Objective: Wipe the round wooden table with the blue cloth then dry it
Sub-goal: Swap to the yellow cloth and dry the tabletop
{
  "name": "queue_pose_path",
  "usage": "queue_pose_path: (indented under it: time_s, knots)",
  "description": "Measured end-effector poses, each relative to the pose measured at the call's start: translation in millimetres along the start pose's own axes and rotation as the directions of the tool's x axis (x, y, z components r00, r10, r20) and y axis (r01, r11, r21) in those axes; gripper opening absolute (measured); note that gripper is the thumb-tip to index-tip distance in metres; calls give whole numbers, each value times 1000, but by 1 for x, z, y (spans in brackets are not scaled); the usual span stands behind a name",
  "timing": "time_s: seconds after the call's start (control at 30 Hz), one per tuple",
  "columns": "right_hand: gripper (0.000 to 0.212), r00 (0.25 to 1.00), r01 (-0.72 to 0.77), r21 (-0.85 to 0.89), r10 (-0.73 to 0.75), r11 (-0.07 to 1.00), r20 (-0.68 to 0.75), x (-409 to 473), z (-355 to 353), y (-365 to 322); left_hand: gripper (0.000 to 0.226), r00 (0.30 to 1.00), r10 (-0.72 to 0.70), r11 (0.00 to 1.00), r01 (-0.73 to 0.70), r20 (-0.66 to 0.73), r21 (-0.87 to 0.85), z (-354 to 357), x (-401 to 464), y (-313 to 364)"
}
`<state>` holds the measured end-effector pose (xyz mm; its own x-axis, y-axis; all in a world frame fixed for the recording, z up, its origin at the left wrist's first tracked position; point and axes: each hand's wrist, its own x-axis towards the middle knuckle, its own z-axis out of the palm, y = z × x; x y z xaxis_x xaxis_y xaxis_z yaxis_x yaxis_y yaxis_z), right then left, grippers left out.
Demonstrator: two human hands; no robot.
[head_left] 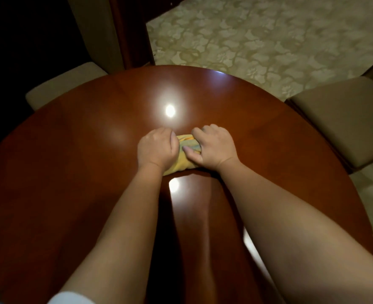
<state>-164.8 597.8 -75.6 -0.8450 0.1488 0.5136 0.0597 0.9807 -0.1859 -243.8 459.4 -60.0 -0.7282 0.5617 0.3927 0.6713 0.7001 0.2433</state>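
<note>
- Your two bare forearms lay nearest the camera, running from the bottom edge up to the middle of the tabletop, with a scrap of pale sleeve showing at the lower left.
- That round wooden tabletop was glossy and reddish-brown and filled most of the view; two bright lamp reflections sat on it, one just beyond your hands and one just short of them.
- Beyond its far rim lay pale, leaf-patterned carpet.
- At the right, a beige padded seat stood just beside the tabletop's rim; a second pale seat was tucked partly under the far left rim.
- Your left hand pressed down on the left side of a bunched cloth, fingers curled over its far edge and thumb along its top.
- Your right hand gripped the cloth's right side, fingers curled over the far edge and thumb pressed across its middle.
- Between your hands, near the centre of the tabletop, the cloth looked mostly yellow, with faint blue-green stripes at its top; it rested on the wood.
</note>
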Motion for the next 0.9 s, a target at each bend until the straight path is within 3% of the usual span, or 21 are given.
queue_pose_path:
  time_s: [0.13,0.37,0.63,0.9]
  knots:
    - [53,995,-89,-35,90,995,32,-13,-12,-14,51,998,-25,1000,25,65,9,-9,-14,6]
    - [51,989,-115,-82,122,990,85,-90,-51,-62,32,996,61,998,-62,62,12,-41,-95,20]
    - [49,981,-129,-129,146,983,131,-190,-92,-166,31,994,111,994,-110,23,-27,-102,-227,4]
    - [45,994,-72,-37,75,997,84,-281,-117,-282,33,995,10,999,-5,98,-42,-173,-364,-26]
